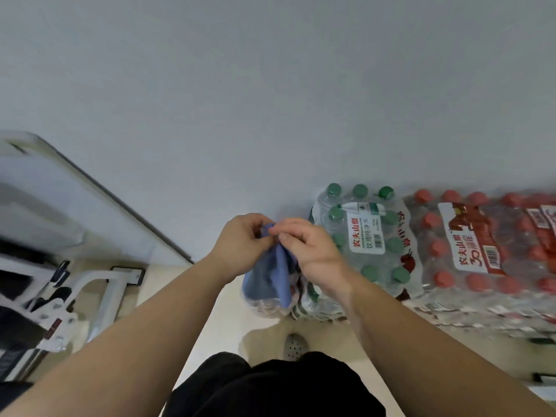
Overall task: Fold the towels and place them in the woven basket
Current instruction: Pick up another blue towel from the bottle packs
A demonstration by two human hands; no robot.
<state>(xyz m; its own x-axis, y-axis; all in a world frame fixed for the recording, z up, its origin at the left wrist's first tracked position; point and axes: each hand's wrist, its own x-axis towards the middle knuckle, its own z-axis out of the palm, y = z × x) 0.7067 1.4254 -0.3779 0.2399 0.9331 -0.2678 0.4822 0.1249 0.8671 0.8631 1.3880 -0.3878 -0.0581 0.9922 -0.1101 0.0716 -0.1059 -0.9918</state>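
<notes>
Left hand (240, 243) and right hand (311, 251) meet just left of the green-capped water bottle pack (368, 236). Each pinches the top edge of the blue towel (267, 281) between thumb and curled fingers. The towel hangs bunched below both grips, off the floor, in front of the pack's left side.

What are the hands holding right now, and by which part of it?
The left hand and right hand both pinch a blue towel at its top edge, close together; the rest hangs below them.
</notes>
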